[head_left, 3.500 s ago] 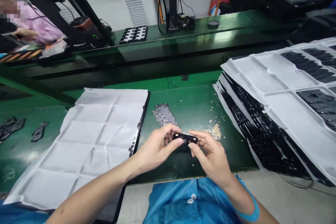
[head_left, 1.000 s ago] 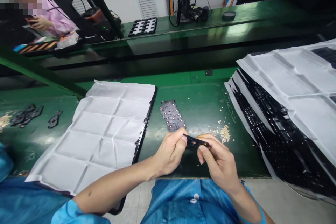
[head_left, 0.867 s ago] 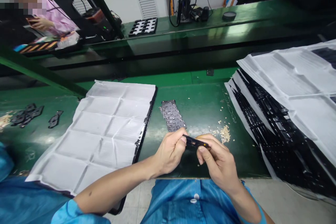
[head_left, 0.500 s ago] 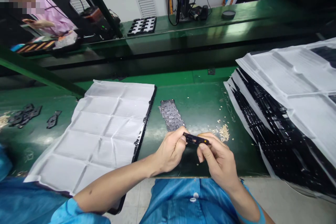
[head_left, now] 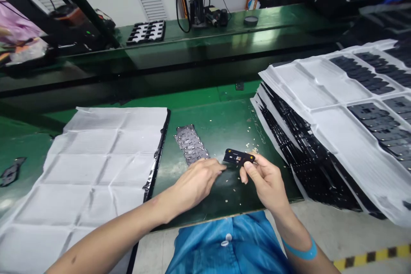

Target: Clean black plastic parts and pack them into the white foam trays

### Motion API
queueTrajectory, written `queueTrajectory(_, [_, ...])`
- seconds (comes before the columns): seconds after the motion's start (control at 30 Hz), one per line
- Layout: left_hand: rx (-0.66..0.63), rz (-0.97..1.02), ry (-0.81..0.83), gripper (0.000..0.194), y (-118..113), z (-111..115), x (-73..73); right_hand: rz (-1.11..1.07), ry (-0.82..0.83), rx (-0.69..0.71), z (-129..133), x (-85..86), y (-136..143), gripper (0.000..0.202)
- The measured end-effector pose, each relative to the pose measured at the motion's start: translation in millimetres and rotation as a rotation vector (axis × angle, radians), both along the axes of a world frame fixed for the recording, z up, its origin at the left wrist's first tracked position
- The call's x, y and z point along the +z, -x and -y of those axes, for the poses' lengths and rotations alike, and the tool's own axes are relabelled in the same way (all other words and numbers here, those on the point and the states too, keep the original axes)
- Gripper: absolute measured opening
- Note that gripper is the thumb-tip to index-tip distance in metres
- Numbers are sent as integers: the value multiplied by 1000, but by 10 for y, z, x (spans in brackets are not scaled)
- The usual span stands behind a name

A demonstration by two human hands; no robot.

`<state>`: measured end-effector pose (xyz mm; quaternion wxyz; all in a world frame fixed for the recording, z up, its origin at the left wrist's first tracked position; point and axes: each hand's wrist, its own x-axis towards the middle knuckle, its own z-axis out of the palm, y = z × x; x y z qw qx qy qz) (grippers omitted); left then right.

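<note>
My right hand (head_left: pixel 265 177) pinches a small flat black plastic part (head_left: pixel 238 157) by its right end, thumb on top. The part is tilted above the table and shows yellow spots and small openings on its face. My left hand (head_left: pixel 201 180) is just left of the part, apart from it, back upward and fingers pressed together. Its fingertips point right; what they hold, if anything, is too small or hidden to make out. Beyond the left hand lies an overlapping row of dark grey parts (head_left: pixel 192 143). Tiny pale pieces (head_left: pixel 252 145) are scattered on the green table (head_left: pixel 221 115).
At left a tray covered with a white sheet (head_left: pixel 105 167) rests on the table. A tall stack of black trays with white sheets (head_left: pixel 324 90) stands at right, grey parts on top. One dark part (head_left: pixel 239 86) lies at the back. A white-and-black tray (head_left: pixel 146 32) sits on the shelf.
My left hand has let go of the black part and moved left and slightly down. My right hand keeps the part, its face now turned more to view. The camera has turned right.
</note>
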<state>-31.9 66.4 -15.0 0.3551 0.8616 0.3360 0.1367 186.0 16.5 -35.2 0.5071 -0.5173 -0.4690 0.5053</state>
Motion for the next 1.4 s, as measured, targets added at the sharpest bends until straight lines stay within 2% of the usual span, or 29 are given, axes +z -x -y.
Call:
queueTrajectory(0.1, [73, 51, 37, 37, -3, -39, 23, 7, -1, 33, 9, -13, -49, 24])
queueTrajectory(0.2, [107, 16, 128, 17, -32, -6, -28, 30, -5, 49, 31, -57, -116, 24])
queueTrajectory(0.23, [120, 4, 171, 24, -45, 12, -51, 40, -4, 57, 39, -78, -139, 23])
queueTrajectory(0.3, [164, 23, 258, 53, -74, 44, -87, 59, -1, 90, 51, -119, -171, 22])
queueTrajectory(0.33, [191, 55, 285, 54, -89, 54, -95, 68, 3, 116, 56, -137, -177, 21])
queueTrajectory(0.4, [235, 122, 306, 24, -114, 61, -93, 73, 13, 181, 61, -165, -176, 20])
queueTrajectory(0.43, [252, 145, 306, 19, -120, 60, -84, 68, 11, 211, 59, -177, -176, 19])
queueTrajectory(0.5, [294, 176, 313, 33, -115, 56, -64, 90, -24, 228, 41, -203, -200, 21])
queueTrajectory(0.63, [379, 230, 431, 33, -48, 71, -48, 442, -227, 34, -38, -255, -343, 26])
queueTrajectory(0.73, [378, 324, 520, 30, -8, 112, -47, 655, -347, -86, -79, -225, -384, 25])
queueTrajectory(0.8, [368, 380, 551, 27, -3, 147, -31, 612, -336, -74, -75, -151, -327, 22])
queueTrajectory(0.9, [347, 401, 563, 27, -14, 201, 22, 325, -205, 56, -26, -5, -167, 33])
queueTrajectory(0.97, [329, 397, 553, 29, -22, 234, 64, 168, -136, 91, 15, 71, -59, 29])
queueTrajectory(1.1, [301, 357, 494, 34, -24, 291, 126, 85, -123, -8, 67, 118, 94, 16])
queueTrajectory(1.4, [254, 336, 340, 31, 1, 348, 179, -1, -193, -96, 108, 100, 212, 14])
